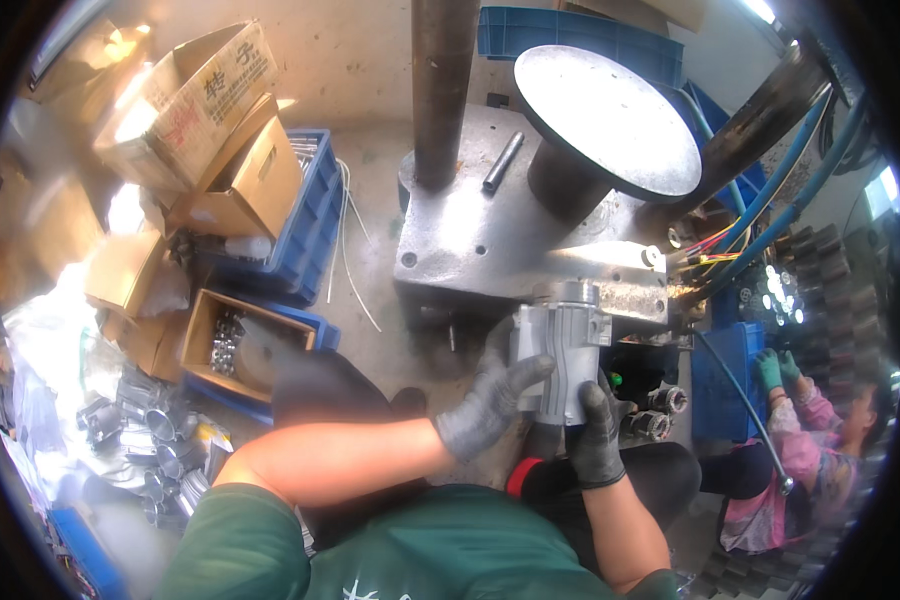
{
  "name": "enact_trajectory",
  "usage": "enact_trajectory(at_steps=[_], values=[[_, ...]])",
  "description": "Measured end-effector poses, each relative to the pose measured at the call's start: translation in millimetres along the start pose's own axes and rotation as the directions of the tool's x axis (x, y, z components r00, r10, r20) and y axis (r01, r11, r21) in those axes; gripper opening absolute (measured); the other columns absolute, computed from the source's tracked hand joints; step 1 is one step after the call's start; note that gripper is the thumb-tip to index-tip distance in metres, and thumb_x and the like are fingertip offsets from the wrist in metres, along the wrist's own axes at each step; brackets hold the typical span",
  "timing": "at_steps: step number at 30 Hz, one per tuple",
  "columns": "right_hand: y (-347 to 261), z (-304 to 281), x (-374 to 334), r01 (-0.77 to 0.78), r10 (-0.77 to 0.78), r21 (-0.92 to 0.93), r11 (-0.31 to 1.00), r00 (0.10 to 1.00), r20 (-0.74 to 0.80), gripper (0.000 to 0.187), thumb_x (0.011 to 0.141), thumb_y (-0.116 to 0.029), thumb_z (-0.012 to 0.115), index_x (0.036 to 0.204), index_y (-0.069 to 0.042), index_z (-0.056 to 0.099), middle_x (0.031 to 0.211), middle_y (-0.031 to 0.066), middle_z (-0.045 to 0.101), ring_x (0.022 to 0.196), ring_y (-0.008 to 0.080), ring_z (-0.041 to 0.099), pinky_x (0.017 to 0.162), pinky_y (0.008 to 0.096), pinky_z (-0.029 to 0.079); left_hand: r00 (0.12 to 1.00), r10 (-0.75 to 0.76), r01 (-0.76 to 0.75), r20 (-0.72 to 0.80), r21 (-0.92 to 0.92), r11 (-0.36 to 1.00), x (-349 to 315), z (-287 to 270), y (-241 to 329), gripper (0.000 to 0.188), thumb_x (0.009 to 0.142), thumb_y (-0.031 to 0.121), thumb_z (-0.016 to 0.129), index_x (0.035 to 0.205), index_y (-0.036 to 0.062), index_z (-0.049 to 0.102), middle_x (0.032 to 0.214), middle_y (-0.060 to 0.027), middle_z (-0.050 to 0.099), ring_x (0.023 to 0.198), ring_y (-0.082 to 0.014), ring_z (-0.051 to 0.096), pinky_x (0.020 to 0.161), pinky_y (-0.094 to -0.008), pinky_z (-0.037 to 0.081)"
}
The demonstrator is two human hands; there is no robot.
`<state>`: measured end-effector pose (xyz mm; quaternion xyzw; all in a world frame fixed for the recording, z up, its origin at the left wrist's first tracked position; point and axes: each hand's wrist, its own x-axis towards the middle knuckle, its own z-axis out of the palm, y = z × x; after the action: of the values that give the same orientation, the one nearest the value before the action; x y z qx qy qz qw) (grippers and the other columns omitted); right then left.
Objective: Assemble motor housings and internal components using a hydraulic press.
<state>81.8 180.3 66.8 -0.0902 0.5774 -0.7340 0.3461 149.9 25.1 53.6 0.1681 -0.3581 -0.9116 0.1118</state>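
Both my hands, in dark grey gloves, hold a silver-grey cast metal motor housing (560,350) upright in front of the press. My left hand (495,390) wraps around its left side, thumb across the front. My right hand (597,437) grips its lower right side, thumb pointing up along the casting. A round collar tops the housing, and small lugs stick out at its right. Behind it stands the steel press bed (450,235), with a round plate (610,115) on a thick post and a short metal rod (503,162) lying on the bed.
Steel columns (440,90) flank the bed. At left are cardboard boxes (185,110), a blue crate (305,230) and a box of small metal parts (225,345). Metal housings (155,430) pile up at lower left. A co-worker in green gloves (768,370) sits at right beside a blue bin (727,380).
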Motion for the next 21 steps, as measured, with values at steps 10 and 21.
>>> enact_trajectory(at_steps=[10, 21], values=[[-9, 1, -1, 0.014, -0.014, -0.014, 1.0, 1.0, -0.011, 0.083, 0.09, -0.054, 0.073, 0.148, 0.0, 0.05, 0.133, 0.0129, 0.062, 0.123, 0.0227, 0.06, 0.106, 0.0377, 0.048, 0.999, -0.035, 0.035, 0.016, 0.026, 0.999, 2, -3, 4, 0.083, 0.091, 0.041, 0.076, 0.156, 0.0055, 0.038, 0.139, -0.0121, 0.059, 0.13, -0.025, 0.06, 0.11, -0.0411, 0.052], [22, -22, -1, -0.113, 0.075, 0.666, 0.737, 0.994, 0.086, 0.064, 0.087, -0.057, 0.076, 0.135, -0.016, 0.062, 0.134, 0.0043, 0.063, 0.128, 0.0249, 0.057, 0.112, 0.0451, 0.044, 0.971, -0.195, 0.216, 0.137, -0.166, 0.962, 1, -18, -13, 0.073, 0.095, 0.048, 0.069, 0.149, 0.0033, 0.048, 0.133, -0.0121, 0.065, 0.119, -0.0222, 0.067, 0.106, -0.0378, 0.055]])
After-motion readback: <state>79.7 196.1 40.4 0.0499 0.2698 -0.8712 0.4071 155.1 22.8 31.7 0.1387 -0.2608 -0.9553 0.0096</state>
